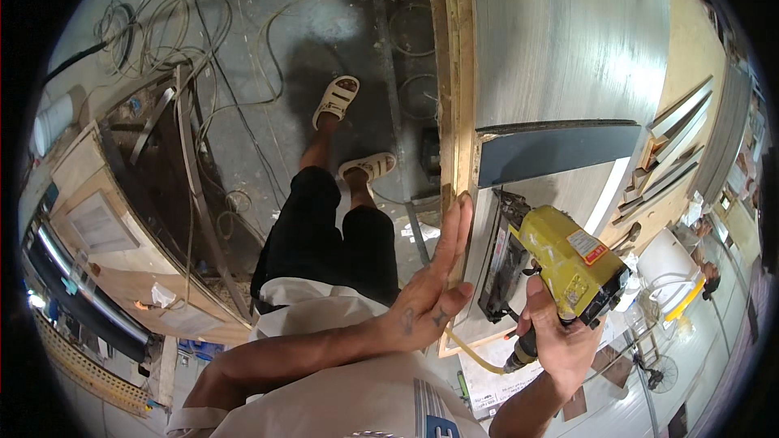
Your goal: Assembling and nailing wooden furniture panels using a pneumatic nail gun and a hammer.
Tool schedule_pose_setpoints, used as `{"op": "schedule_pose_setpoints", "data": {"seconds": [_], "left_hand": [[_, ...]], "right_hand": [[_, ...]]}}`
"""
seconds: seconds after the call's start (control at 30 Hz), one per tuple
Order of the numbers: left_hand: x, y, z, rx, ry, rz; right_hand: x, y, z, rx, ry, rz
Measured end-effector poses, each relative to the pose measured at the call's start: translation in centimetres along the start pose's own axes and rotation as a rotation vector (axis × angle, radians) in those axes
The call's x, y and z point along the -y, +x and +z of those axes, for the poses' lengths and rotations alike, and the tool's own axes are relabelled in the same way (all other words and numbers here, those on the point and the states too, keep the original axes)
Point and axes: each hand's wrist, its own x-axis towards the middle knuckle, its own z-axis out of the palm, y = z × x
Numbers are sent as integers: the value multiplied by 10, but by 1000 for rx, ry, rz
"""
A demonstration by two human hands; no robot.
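Observation:
My right hand grips the handle of a yellow pneumatic nail gun. Its black nose rests on a light strip lying along the edge of a large grey panel. A yellow air hose runs from the gun's base. My left hand is flat with its fingers straight, pressed against the wooden edge of the panel and the strip, just left of the gun. A dark grey board lies across the panel above the gun.
My legs and sandalled feet stand on a grey concrete floor strewn with cables. A wooden cabinet frame lies at the left. Trim strips, a white bucket and a fan are at the right.

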Motion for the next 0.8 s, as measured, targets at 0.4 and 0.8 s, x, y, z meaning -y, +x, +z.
{"op": "schedule_pose_setpoints", "data": {"seconds": [0.4,0.8], "left_hand": [[-2,-1,-1,-4,73,-2],[-55,141,44,54,1592,307]], "right_hand": [[26,9,-3,28,-184,-140],[-58,1,-86,-309,577,12]]}}
